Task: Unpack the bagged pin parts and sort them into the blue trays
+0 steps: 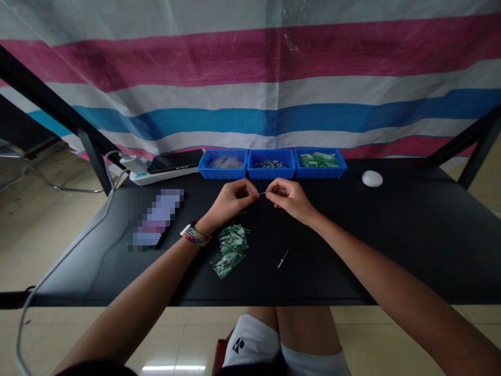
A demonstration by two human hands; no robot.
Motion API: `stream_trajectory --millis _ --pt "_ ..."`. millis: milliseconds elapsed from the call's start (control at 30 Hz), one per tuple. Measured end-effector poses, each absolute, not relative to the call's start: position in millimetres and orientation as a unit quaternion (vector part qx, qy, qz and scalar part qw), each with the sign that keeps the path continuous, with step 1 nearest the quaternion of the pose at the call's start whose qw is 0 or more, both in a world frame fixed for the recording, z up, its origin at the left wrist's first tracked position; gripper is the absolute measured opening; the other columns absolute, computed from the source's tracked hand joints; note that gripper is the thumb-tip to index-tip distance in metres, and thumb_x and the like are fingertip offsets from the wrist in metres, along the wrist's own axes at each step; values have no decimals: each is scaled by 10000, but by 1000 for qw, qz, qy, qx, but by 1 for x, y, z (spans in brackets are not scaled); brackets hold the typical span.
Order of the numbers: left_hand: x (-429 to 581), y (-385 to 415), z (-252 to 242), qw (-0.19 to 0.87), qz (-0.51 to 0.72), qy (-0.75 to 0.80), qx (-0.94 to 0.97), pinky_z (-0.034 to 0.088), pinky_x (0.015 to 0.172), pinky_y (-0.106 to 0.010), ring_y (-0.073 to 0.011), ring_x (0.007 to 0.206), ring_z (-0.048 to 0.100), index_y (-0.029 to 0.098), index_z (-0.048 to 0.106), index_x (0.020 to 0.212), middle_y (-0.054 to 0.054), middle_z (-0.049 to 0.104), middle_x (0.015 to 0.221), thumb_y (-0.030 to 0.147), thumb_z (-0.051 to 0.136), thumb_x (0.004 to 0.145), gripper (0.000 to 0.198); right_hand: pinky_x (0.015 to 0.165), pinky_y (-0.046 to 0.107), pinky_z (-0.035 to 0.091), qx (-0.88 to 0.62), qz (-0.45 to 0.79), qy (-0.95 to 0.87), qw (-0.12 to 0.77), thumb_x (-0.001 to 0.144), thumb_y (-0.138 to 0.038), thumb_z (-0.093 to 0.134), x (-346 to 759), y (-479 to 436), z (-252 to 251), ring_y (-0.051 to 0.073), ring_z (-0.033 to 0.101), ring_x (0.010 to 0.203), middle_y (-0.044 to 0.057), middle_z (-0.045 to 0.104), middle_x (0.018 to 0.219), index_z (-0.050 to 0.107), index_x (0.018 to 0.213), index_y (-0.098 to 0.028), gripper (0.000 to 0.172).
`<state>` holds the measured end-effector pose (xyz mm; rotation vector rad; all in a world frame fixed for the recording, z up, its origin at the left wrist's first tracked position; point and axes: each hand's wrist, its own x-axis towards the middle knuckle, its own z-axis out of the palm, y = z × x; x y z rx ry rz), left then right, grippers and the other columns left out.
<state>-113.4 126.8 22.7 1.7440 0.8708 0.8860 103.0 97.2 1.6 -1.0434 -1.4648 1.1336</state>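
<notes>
Above the middle of the black table, my left hand and my right hand face each other, fingertips pinched. Between them shows the thin shank of what looks like a rivet; its ends are hidden in my fingers. One loose blind rivet lies on the table below my right hand. Near my left wrist, green-tinted plastic bags with rivets inside overlap. Just beyond my hands stand a blue bin of loose rivets, a blue bin of clear bags and a blue bin of green bags.
A phone with a blurred screen lies left of my left hand. Behind it, another dark phone rests on a white power strip with a cable. A white mouse sits at right. A striped sheet hangs behind.
</notes>
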Motion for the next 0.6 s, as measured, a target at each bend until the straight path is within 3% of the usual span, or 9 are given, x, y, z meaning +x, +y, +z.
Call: stream_trajectory --millis 200,400,600 --pt "-114 124 32 499 364 348 705 439 611 -231 -111 650 566 145 688 853 -2 639 743 369 820 850 260 554 255 501 -424 472 -607 478 879 -404 738 104 96 5 125 609 580 17 720 757 689 822 -193 224" --pt "-123 125 42 556 324 326 692 526 657 -260 -152 684 679 137 700 967 -38 714 809 485 770 910 359 529 243 483 -409 466 -594 512 859 -369 771 104 93 7 117 610 566 11 716 757 716 839 -189 190" --pt "-125 127 43 538 336 339 695 523 624 -247 -145 654 672 148 675 891 -31 706 772 549 782 902 414 523 247 513 -405 452 -585 538 857 -386 792 97 84 8 128 611 600 9 704 762 763 886 -196 194"
